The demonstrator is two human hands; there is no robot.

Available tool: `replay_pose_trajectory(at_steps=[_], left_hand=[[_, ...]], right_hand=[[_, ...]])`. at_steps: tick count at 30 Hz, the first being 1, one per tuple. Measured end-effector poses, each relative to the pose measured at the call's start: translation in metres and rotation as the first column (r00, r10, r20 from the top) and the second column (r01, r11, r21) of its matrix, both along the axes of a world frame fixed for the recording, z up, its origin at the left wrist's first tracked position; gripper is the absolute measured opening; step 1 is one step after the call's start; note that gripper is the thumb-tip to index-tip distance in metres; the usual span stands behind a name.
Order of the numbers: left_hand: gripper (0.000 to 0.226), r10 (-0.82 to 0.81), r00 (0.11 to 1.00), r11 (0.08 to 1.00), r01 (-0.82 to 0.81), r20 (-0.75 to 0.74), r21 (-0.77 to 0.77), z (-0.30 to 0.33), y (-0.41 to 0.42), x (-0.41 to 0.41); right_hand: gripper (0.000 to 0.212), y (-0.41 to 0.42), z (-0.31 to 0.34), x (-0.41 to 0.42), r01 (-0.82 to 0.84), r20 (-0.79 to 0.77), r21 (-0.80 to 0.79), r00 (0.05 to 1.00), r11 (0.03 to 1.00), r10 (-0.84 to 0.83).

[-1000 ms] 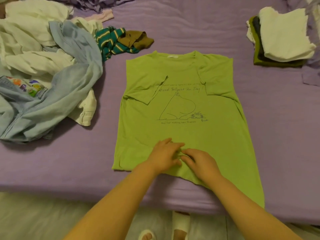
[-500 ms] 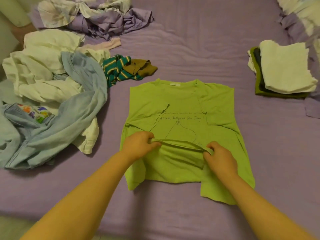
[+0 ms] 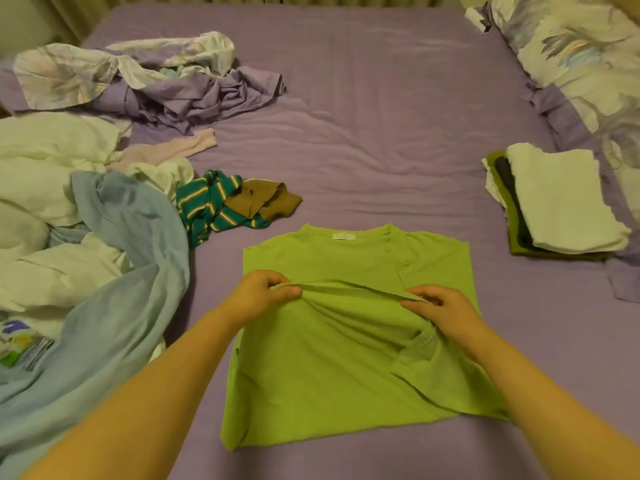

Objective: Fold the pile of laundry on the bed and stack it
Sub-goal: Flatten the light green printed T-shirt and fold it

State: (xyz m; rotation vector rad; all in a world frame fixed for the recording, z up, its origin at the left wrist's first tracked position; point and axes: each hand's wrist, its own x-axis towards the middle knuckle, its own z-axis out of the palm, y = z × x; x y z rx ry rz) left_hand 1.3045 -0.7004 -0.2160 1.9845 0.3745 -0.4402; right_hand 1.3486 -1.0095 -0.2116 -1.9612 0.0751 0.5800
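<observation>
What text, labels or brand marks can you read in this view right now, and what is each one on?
No text can be read.
Green T-shirt: small white neck label, too small and blurred to read; any chest print is covered by the hem that the left hand and right hand pinch.
Garment with a colourful print at the left edge: shapes only, no legible letters.

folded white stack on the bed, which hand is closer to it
Right. The right hand grips the green shirt's hem on the side of the folded white stack; the left hand grips the hem's other end, farther away, toward the unfolded pile.
</observation>
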Motion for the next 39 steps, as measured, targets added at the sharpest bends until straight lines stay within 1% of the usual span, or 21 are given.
replay_pose_trajectory(at_steps=[3, 5, 9, 11, 12, 14, 15, 16, 17, 20, 23, 27, 28, 29, 30, 31, 33, 34, 35, 36, 39], left_hand=[[0.018, -0.037, 0.999, 0.999, 0.037, -0.002, 0.007, -0.01, 0.002, 0.018], [0.021, -0.11, 0.994, 0.991, 0.11, 0.004, 0.07, -0.015, 0.003, 0.03], [0.044, -0.23, 0.973, 0.942, 0.23, -0.031, 0.244, -0.015, 0.011, 0.059], [0.04, -0.276, 0.961, 0.84, 0.256, -0.03, 0.478, -0.013, 0.016, 0.081], [0.036, -0.285, 0.959, 0.762, 0.23, -0.006, 0.606, -0.013, 0.017, 0.094], [0.03, -0.314, 0.949, 0.553, 0.164, 0.022, 0.817, -0.02, 0.013, 0.115], [0.036, -0.329, 0.944, 0.449, 0.16, -0.004, 0.879, -0.027, 0.008, 0.121], [0.045, -0.342, 0.939, 0.386, 0.178, -0.039, 0.905, -0.038, 0.001, 0.123], [0.053, -0.361, 0.93, 0.37, 0.214, -0.072, 0.904, -0.049, -0.011, 0.121], [0.06, -0.463, 0.882, 0.453, 0.316, -0.083, 0.833, -0.087, -0.062, 0.1], [0.058, -0.499, 0.865, 0.504, 0.346, -0.06, 0.791, -0.106, -0.103, 0.093], [0.067, -0.46, 0.887, 0.516, 0.308, -0.045, 0.8, -0.128, -0.125, 0.113], [0.069, -0.457, 0.889, 0.51, 0.298, -0.039, 0.807, -0.135, -0.129, 0.118], [0.071, -0.448, 0.893, 0.51, 0.291, -0.038, 0.81, -0.139, -0.131, 0.121], [0.073, -0.436, 0.899, 0.505, 0.286, -0.045, 0.815, -0.141, -0.131, 0.123], [0.075, -0.428, 0.902, 0.497, 0.288, -0.058, 0.818, -0.141, -0.134, 0.124], [0.076, -0.408, 0.911, 0.499, 0.274, -0.056, 0.822, -0.137, -0.14, 0.126], [0.076, -0.399, 0.916, 0.509, 0.255, -0.037, 0.822, -0.134, -0.145, 0.127], [0.073, -0.398, 0.917, 0.519, 0.239, -0.015, 0.82, -0.13, -0.151, 0.126], [0.069, -0.413, 0.911, 0.526, 0.233, 0.006, 0.818, -0.125, -0.157, 0.124], [0.062, -0.497, 0.865, 0.522, 0.241, 0.063, 0.818, -0.122, -0.177, 0.12]], right_hand=[[0.01, 0.005, -0.007, 0.013, 0.068, -0.008, 0.023, 0.998, 0.997, -0.067], [0.004, 0.006, -0.01, 0.021, 0.071, -0.02, 0.036, 0.997, 0.997, -0.07], [0.003, 0.008, -0.013, 0.056, 0.024, 0.025, -0.006, 0.999, 1.0, -0.024], [0.01, 0.012, -0.016, 0.088, 0.007, 0.088, -0.059, 0.996, 0.998, -0.002], [0.013, 0.016, -0.02, 0.105, -0.004, 0.119, -0.108, 0.993, 0.994, 0.016], [0.025, 0.026, -0.033, 0.136, -0.035, 0.164, -0.233, 0.984, 0.972, 0.074], [0.035, 0.031, -0.041, 0.145, -0.066, 0.182, -0.299, 0.975, 0.952, 0.125], [0.045, 0.034, -0.051, 0.149, -0.111, 0.198, -0.373, 0.96, 0.921, 0.196], [0.052, 0.035, -0.06, 0.148, -0.162, 0.205, -0.457, 0.938, 0.875, 0.28], [0.062, 0.023, -0.087, 0.121, -0.274, 0.196, -0.647, 0.842, 0.712, 0.502], [0.061, -0.001, -0.103, 0.091, -0.31, 0.296, -0.688, 0.706, 0.656, 0.644], [0.075, -0.045, -0.115, 0.08, -0.391, 0.27, -0.8, 0.443, 0.455, 0.855], [0.071, -0.052, -0.115, 0.08, -0.399, 0.278, -0.804, 0.403, 0.44, 0.872], [0.061, -0.056, -0.115, 0.08, -0.387, 0.321, -0.797, 0.378, 0.464, 0.868], [0.05, -0.056, -0.114, 0.081, -0.368, 0.379, -0.774, 0.383, 0.516, 0.842], [0.042, -0.056, -0.114, 0.083, -0.337, 0.45, -0.712, 0.455, 0.616, 0.769], [0.032, -0.054, -0.107, 0.094, -0.138, 0.511, -0.501, 0.749, 0.854, 0.421], [0.026, -0.057, -0.105, 0.104, -0.009, 0.466, -0.422, 0.856, 0.907, 0.225], [0.023, -0.062, -0.103, 0.115, 0.111, 0.416, -0.377, 0.907, 0.92, 0.061], [0.024, -0.069, -0.101, 0.127, 0.211, 0.393, -0.385, 0.919, 0.899, -0.047], [0.026, -0.089, -0.095, 0.154, 0.318, 0.358, -0.475, 0.922, 0.821, -0.149]])
